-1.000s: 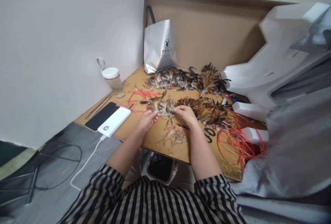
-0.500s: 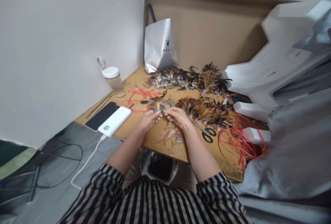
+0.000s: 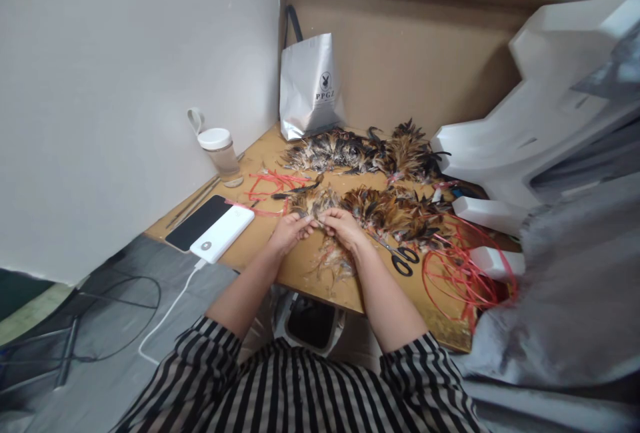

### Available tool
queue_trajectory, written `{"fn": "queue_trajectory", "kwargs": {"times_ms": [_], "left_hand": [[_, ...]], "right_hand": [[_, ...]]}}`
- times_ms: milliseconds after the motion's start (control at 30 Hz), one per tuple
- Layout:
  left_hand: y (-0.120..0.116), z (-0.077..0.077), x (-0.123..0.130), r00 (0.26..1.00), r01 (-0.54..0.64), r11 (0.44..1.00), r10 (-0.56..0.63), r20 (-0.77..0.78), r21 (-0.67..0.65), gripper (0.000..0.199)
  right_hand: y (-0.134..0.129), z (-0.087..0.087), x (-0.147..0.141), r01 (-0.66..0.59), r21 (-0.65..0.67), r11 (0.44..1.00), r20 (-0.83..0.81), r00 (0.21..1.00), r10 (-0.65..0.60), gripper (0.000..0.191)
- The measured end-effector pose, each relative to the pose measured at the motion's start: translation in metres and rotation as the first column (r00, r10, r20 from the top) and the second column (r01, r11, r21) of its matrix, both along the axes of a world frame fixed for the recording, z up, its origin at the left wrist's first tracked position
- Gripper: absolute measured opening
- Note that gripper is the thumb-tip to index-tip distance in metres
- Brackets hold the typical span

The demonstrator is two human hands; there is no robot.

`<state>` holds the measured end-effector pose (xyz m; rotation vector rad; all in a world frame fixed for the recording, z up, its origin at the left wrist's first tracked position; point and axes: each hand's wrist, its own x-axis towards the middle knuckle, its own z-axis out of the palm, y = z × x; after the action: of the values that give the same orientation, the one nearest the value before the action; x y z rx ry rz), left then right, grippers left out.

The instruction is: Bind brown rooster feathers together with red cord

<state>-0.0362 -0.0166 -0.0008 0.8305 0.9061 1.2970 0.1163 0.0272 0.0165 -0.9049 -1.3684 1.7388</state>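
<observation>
1. The left hand [image 3: 291,231] and right hand [image 3: 344,227] nearly meet, thumbs drawn to curled fingers; between them they seem to pinch a small feather tuft [image 3: 319,220] (too fine to make out clearly).
2. The near row of feathers [image 3: 383,209] lies just beyond the fingertips, its long axis crosswise to the forearms. Its pale end sits ahead of both hands, about equally near; its browner length stretches rightward, closer to the right hand.
3. Loose feathers [image 3: 333,263] lie on the counter [image 3: 295,278] below the hands, and scissors [image 3: 404,261] beside the right forearm.
4. Red strips [image 3: 273,184] flank the row's left; a red tangle [image 3: 457,279] lies right.
5. Behind, a far row of feathers [image 3: 345,151] runs before a silver bag [image 3: 310,89] and cardboard panel [image 3: 420,59].
</observation>
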Motion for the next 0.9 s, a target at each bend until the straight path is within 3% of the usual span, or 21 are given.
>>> {"fn": "queue_trajectory", "kwargs": {"times_ms": [433,700,900], "left_hand": [[0.001,-0.002,0.000,1.000,-0.014,1.000,0.014,-0.002,-0.007,0.026],[0.001,0.000,0.000,1.000,-0.009,1.000,0.009,-0.021,-0.016,0.027],[0.002,0.000,0.001,1.000,-0.022,1.000,0.022,-0.015,-0.010,0.025]], "right_hand": [[-0.008,0.001,-0.011,0.083,0.147,0.986,0.034,0.995,-0.089,0.024],[-0.006,-0.001,-0.012,0.164,0.409,0.898,0.152,0.958,-0.245,0.019],[-0.008,0.002,-0.013,0.122,0.321,0.939,0.090,0.983,-0.158,0.018]]}}
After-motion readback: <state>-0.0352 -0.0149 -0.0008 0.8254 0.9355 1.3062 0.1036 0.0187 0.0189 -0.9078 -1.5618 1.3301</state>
